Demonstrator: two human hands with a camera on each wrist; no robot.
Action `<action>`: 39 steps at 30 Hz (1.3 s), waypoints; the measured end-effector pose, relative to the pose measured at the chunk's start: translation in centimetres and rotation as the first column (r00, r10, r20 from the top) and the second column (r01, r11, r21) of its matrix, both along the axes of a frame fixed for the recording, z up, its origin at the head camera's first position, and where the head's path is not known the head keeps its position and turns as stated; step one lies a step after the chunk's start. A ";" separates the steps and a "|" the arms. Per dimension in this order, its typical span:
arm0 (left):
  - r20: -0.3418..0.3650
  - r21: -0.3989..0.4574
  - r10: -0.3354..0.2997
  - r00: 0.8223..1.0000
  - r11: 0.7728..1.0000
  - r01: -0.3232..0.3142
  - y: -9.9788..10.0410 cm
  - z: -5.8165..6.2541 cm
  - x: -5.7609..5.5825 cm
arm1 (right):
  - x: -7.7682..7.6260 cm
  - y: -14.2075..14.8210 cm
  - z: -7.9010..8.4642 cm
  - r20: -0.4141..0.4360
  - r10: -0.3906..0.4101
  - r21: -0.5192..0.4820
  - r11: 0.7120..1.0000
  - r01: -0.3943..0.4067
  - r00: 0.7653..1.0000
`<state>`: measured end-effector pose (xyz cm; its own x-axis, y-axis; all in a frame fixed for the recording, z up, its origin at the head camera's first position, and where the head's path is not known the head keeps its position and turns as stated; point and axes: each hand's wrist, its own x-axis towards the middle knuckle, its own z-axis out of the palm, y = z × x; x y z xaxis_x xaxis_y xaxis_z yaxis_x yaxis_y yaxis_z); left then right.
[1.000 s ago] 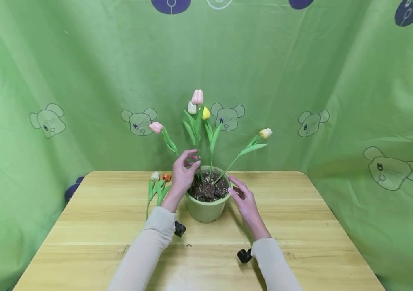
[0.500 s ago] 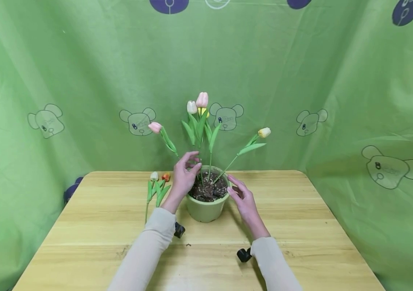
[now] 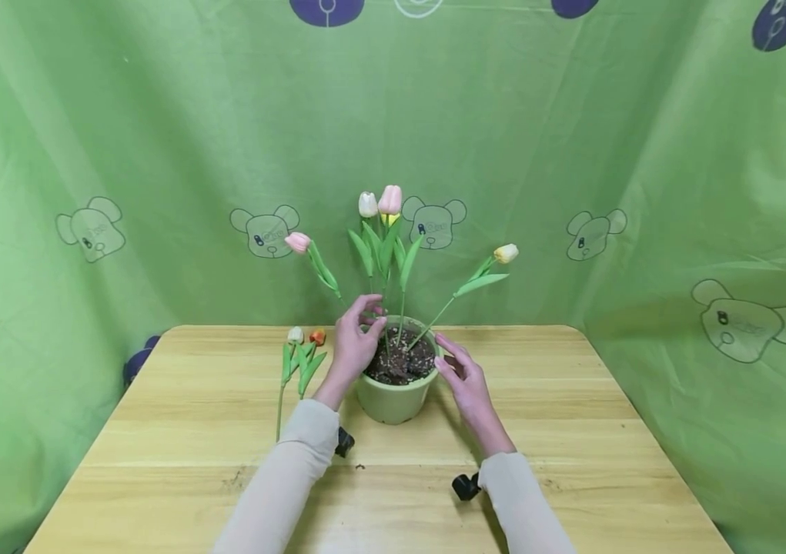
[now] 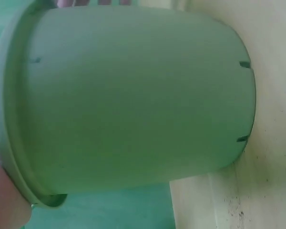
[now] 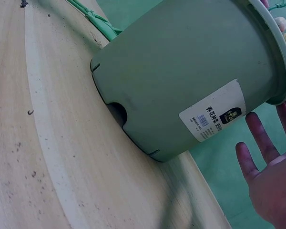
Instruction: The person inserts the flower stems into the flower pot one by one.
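Note:
A green flowerpot of dark soil stands upright on the table. With thumb and fingers, my left hand pinches the stem of a pink tulip above the soil; the stem is partly hidden by the fingers. Around it in the pot stand a white tulip, a yellow tulip and a leaning pale yellow tulip. Another pink tulip leans left, its lower stem behind my hand. My right hand touches the right side of the pot rim, its fingers mostly straight in the right wrist view.
A white tulip and an orange tulip lie on the wooden table, left of the pot, partly beside my left forearm. Soil crumbs are scattered on the tabletop. A green curtain hangs behind the table and at both sides.
The pink tulip in my left hand has moved right and down, its bloom now in front of the yellow one. My left hand has lowered slightly. The right hand stays at the rim.

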<state>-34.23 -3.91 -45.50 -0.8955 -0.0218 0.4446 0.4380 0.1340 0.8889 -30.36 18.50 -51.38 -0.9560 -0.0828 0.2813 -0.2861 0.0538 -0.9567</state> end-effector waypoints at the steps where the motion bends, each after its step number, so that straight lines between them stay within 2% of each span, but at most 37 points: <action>1: -0.001 -0.001 -0.001 1.000 1.000 0.001 0.0 0.0 0.0 | -0.2 0.1 -0.3 0.003 -0.001 -0.005 1.000 0.001 1.000; 4: 0.005 -0.010 0.003 1.000 1.000 -0.003 0.1 -0.1 0.0 | -0.6 0.2 -1.0 0.003 -0.001 -0.011 1.000 0.001 1.000; 19: 0.064 -0.095 0.003 0.998 0.996 0.003 0.2 -1.0 0.4 | -0.4 0.3 -1.8 0.001 -0.017 -0.009 1.000 0.017 1.000; 25: 0.041 -0.147 0.014 0.999 0.989 -0.008 0.1 -0.8 0.3 | -0.5 0.2 -1.5 0.001 -0.024 -0.001 1.000 0.024 1.000; 39: 0.009 -0.209 0.022 1.000 0.978 -0.019 -0.3 -0.8 0.3 | -0.8 0.1 -1.5 -0.006 -0.026 0.001 1.000 0.026 1.000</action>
<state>-33.96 -4.18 -46.32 -0.9009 0.0522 0.4310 0.4233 0.3261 0.8453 -31.18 18.57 -52.88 -0.9562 -0.0580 0.2870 -0.2904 0.0625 -0.9549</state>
